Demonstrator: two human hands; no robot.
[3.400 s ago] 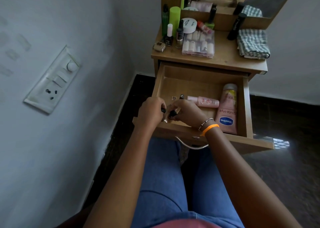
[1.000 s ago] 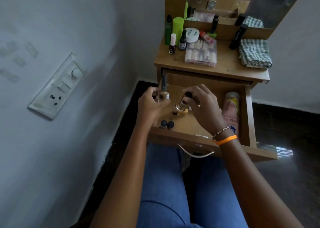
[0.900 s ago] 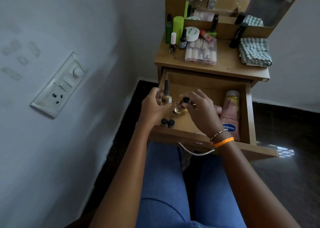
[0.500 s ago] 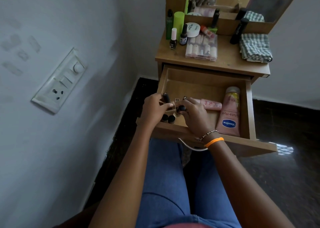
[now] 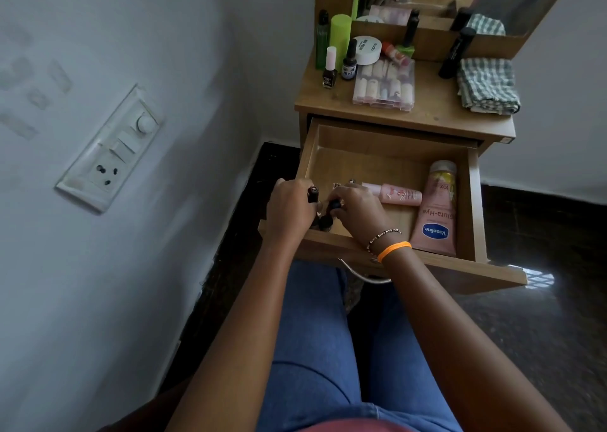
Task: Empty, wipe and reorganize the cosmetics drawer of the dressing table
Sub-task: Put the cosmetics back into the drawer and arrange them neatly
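The wooden drawer (image 5: 387,139) of the dressing table stands pulled out. In its front left corner my left hand (image 5: 289,211) grips a small black-capped bottle (image 5: 312,194). My right hand (image 5: 356,211) is closed on another black-capped bottle (image 5: 334,205), and one more dark cap (image 5: 325,223) shows below between the hands. Further right in the drawer lie a small pink bottle (image 5: 395,194) and a pink Vaseline tube (image 5: 435,211).
On the table top (image 5: 433,113) stand a clear case of lipsticks (image 5: 384,86), nail polish bottles (image 5: 329,70), a green can (image 5: 341,35), a white jar (image 5: 368,48), a black tube (image 5: 455,53) and a folded checked cloth (image 5: 487,86). A switch panel (image 5: 111,149) is on the left wall.
Both hands came down from above the drawer to its front left corner, carrying the small bottles with them. The pink bottle and Vaseline tube have not moved.
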